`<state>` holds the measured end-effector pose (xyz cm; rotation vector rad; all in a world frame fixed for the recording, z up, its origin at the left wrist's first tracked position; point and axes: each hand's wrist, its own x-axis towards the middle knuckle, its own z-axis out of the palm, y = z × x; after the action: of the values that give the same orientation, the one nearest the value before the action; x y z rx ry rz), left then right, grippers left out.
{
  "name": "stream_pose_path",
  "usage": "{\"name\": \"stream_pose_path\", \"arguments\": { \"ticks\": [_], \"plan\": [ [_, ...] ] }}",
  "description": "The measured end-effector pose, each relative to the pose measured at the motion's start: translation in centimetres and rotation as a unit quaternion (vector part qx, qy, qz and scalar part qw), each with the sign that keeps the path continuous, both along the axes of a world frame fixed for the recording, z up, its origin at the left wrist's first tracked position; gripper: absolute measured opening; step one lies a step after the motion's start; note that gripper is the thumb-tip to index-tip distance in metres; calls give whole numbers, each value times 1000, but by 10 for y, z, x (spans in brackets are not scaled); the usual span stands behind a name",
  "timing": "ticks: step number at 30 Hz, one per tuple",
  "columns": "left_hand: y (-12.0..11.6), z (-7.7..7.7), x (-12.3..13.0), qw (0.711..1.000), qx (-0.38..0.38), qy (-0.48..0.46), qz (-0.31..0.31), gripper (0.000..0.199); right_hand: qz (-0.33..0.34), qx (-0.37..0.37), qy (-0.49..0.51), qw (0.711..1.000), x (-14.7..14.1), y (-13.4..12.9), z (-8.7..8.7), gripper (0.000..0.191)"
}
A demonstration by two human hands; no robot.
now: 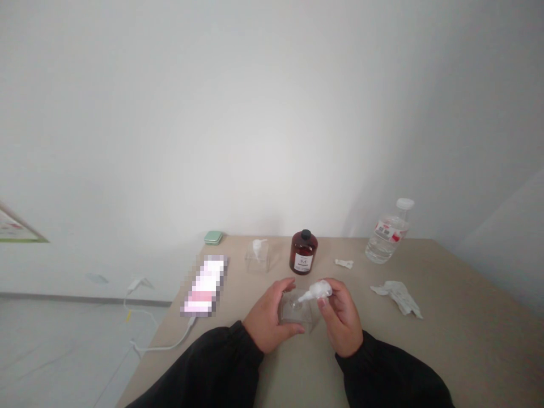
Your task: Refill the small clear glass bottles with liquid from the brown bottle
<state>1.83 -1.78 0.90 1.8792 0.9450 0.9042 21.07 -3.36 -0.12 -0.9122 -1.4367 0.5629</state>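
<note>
My left hand [268,316] is wrapped round the side of a clear square bottle [296,318], thumb in front and fingers behind. The bottle's round mouth is uncovered and faces up. Between the thumb and fingers of my right hand [342,317] is a white pump head [319,289], tilted so that its narrow end points left, close above the bottle's mouth. Whether that end touches the mouth, I cannot tell. Just beyond my hands stands a brown bottle [304,255] with a black cap and a white label.
A second clear bottle [258,260] with a white pump stands behind. To the left lie a phone [207,286] on a white cable [170,345] and a green case [213,237]. On the right are a water bottle [386,238], a crumpled tissue [399,297] and a small paper scrap [344,263].
</note>
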Motion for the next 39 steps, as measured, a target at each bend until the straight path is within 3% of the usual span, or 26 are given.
{"name": "stream_pose_path", "arguments": {
  "ticks": [5,13,19,28,34,39],
  "plan": [
    [1,0,0,1000,15,-1,-5,87,-3,3,12,1000,0,0,4,19],
    [1,-3,0,1000,24,1,-5,85,0,-2,-59,998,7,-1,4,20],
    [1,-3,0,1000,28,-2,-3,84,5,-4,-54,999,13,2,10,10],
    [3,3,0,997,66,-30,-30,71,90,-3,-159,983,-2,4,18,35],
    [3,9,1,994,98,-18,-52,58,56,-10,-181,982,-5,9,15,37],
    [4,7,2,993,104,-4,-49,53,85,25,-189,978,-11,5,19,41]
  ]
}}
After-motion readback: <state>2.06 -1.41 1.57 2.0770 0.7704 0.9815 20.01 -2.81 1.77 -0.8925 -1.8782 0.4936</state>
